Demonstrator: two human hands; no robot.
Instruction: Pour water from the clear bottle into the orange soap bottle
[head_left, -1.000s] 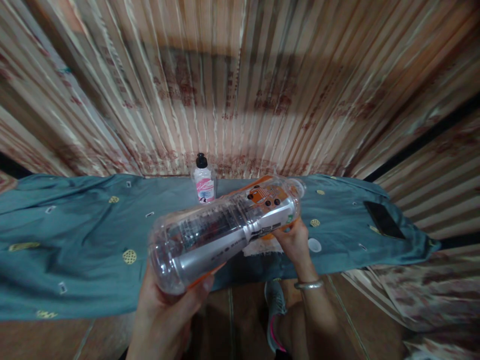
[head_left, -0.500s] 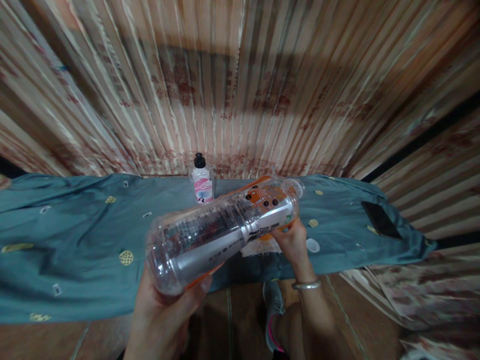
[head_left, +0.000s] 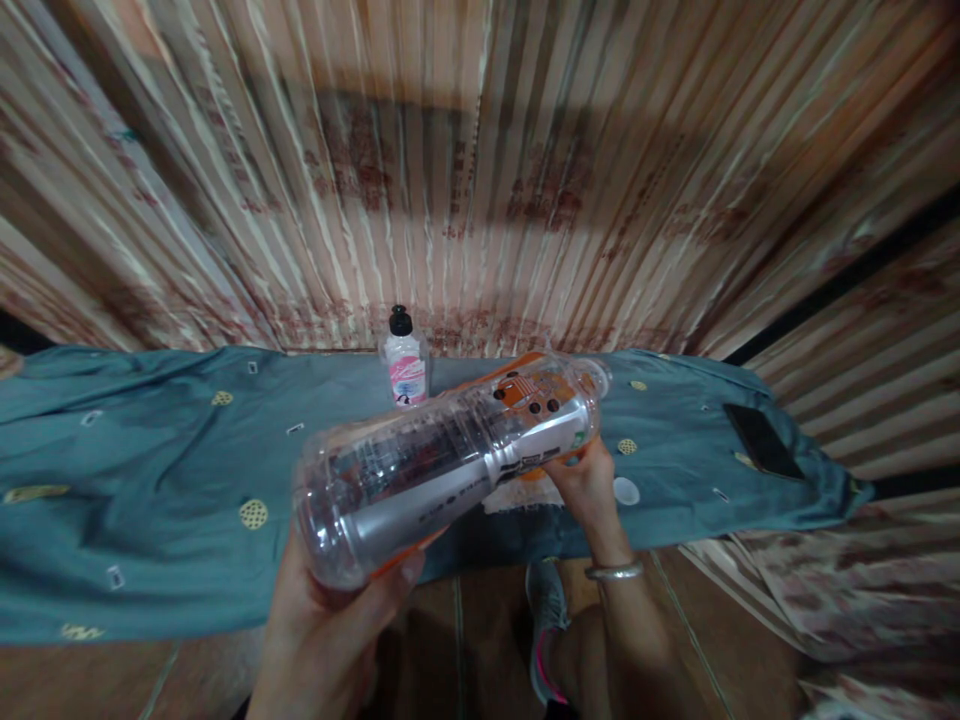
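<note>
A large clear plastic bottle [head_left: 420, 480] with an orange and silver label is held tilted in front of me, its neck toward the upper right. My left hand [head_left: 337, 610] grips its base end from below, thumb along the near side. Around the shoulder end, my right hand [head_left: 589, 480] is closed on it from underneath, and most of those fingers are hidden behind the bottle. A smaller bottle [head_left: 407, 372] with a black cap and a pink-and-white label stands upright just behind. Partly covered by the held bottle, a pale cloth [head_left: 517, 495] lies on the table.
The table wears a teal cloth [head_left: 165, 470] with yellow pineapple prints. A white round disc [head_left: 625, 491] lies right of my right hand, and a black phone [head_left: 763, 441] rests near the right end. A patterned curtain [head_left: 450, 180] hangs behind the table.
</note>
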